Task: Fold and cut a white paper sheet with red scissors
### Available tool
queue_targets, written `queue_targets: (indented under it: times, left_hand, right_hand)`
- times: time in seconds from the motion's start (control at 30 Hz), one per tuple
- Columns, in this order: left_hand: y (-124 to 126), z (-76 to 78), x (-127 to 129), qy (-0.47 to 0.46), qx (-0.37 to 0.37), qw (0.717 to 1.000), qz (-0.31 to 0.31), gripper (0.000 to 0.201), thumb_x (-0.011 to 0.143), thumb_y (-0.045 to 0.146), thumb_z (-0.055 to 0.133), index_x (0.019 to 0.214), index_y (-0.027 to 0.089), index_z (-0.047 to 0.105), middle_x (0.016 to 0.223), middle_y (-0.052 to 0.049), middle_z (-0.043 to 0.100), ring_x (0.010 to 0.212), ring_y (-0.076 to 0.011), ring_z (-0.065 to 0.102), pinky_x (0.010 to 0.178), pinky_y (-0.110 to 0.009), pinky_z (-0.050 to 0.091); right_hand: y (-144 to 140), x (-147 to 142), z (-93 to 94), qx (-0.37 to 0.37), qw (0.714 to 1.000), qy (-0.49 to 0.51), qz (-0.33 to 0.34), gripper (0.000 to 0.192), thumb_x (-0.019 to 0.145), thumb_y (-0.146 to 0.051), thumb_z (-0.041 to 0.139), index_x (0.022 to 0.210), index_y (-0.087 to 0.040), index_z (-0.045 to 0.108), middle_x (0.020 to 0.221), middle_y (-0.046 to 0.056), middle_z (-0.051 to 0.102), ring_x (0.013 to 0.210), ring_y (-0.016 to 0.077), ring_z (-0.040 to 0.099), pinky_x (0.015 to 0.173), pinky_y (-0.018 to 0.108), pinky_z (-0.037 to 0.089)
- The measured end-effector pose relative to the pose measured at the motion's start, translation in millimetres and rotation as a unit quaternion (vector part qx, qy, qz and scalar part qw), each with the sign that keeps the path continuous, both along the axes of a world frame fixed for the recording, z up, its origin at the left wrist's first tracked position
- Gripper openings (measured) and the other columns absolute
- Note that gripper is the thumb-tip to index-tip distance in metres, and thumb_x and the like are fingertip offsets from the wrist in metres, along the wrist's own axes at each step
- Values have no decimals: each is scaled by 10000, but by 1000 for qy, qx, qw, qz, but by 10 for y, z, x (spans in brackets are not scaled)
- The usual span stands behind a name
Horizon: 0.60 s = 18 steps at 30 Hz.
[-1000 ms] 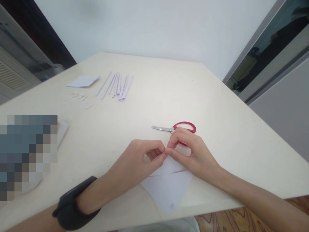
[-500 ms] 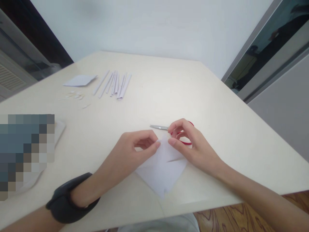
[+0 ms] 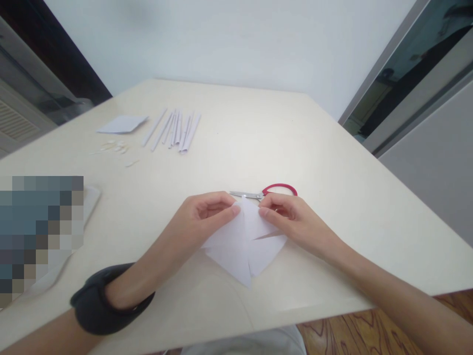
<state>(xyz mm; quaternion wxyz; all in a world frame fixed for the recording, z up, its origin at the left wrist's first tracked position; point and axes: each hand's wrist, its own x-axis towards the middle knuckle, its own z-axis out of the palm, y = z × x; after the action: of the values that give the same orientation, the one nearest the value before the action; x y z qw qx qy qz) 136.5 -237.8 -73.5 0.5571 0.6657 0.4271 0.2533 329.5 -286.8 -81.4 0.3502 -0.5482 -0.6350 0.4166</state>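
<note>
A white sheet of paper (image 3: pixel 236 246), cut with slits and creased down its middle, is held between my two hands near the table's front edge. My left hand (image 3: pixel 207 217), with a black band on the wrist, pinches its upper left side between thumb and fingers. On the upper right side, my right hand (image 3: pixel 291 214) pinches the paper too, thumb on top. Just beyond lies a pair of scissors (image 3: pixel 280 186) with red handles, blades pointing left. Part of its lower handle is hidden behind my right hand.
Several rolled paper tubes (image 3: pixel 177 129) lie at the far left of the white table (image 3: pixel 251 133). Beside them are a folded white paper (image 3: pixel 122 124) and several cotton swabs (image 3: pixel 117 146). A blurred-out object (image 3: pixel 33 227) rests at the left edge.
My right hand has moved down and closed on the paper's right side, uncovering more of the scissors. The paper's top has risen and its bottom tip has shifted upward.
</note>
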Motion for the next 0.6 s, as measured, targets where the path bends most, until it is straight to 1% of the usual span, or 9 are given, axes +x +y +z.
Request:
queue_targets:
  times: [0.07, 0.13, 0.23, 0.3, 0.43, 0.5, 0.6]
  left_hand:
    - [-1, 6, 0, 1, 0, 1000, 4, 211, 825, 375, 576, 746, 188, 637, 690, 11, 623, 599, -122, 544, 497, -177, 403]
    - [1, 8, -5, 0, -5, 1000, 5, 211, 823, 374, 580, 748, 184, 631, 687, 11, 616, 589, -116, 529, 485, -173, 387]
    - [11, 5, -19, -4, -13, 1000, 3, 201, 823, 369, 590, 759, 183, 633, 706, 9, 618, 609, -116, 522, 498, -172, 385]
    - [20, 2, -26, -3, -17, 1000, 6, 201, 821, 372, 598, 759, 184, 633, 722, 8, 623, 629, -118, 524, 513, -172, 388]
    - [31, -7, -28, -3, -22, 1000, 21, 203, 811, 382, 606, 761, 188, 639, 710, 7, 607, 612, -122, 509, 498, -179, 382]
    - [31, -15, -31, -10, -31, 999, 20, 202, 815, 388, 598, 775, 195, 641, 696, 10, 592, 597, -123, 502, 487, -180, 379]
    - [30, -31, -42, -24, -51, 998, 14, 212, 825, 406, 576, 809, 203, 636, 732, 3, 606, 608, -131, 516, 496, -187, 397]
  right_hand:
    - [-4, 16, 10, -9, 1000, 11, -3, 242, 911, -292, 471, 707, -177, 534, 659, -16, 483, 600, 123, 460, 518, 238, 323]
    - [-7, 40, 23, -22, 1000, 19, -10, 301, 928, -338, 439, 695, -176, 538, 647, -16, 459, 586, 124, 436, 509, 246, 297]
    - [-7, 80, 48, -52, 998, 36, -17, 378, 942, -409, 399, 712, -172, 584, 668, -4, 493, 616, 135, 455, 553, 262, 315]
    - [-3, 99, 62, -70, 996, 56, -11, 407, 938, -444, 398, 716, -167, 597, 678, 3, 505, 629, 139, 463, 569, 264, 325]
    - [-3, 115, 75, -91, 990, 102, 20, 369, 920, -438, 448, 696, -171, 568, 662, -7, 471, 608, 133, 461, 566, 256, 345]
    - [-9, 119, 75, -102, 988, 112, 28, 339, 912, -433, 468, 720, -175, 575, 686, 0, 497, 635, 143, 493, 595, 261, 378]
    - [-15, 126, 73, -116, 987, 110, 21, 280, 886, -401, 522, 728, -177, 580, 731, 13, 540, 686, 158, 530, 621, 269, 399]
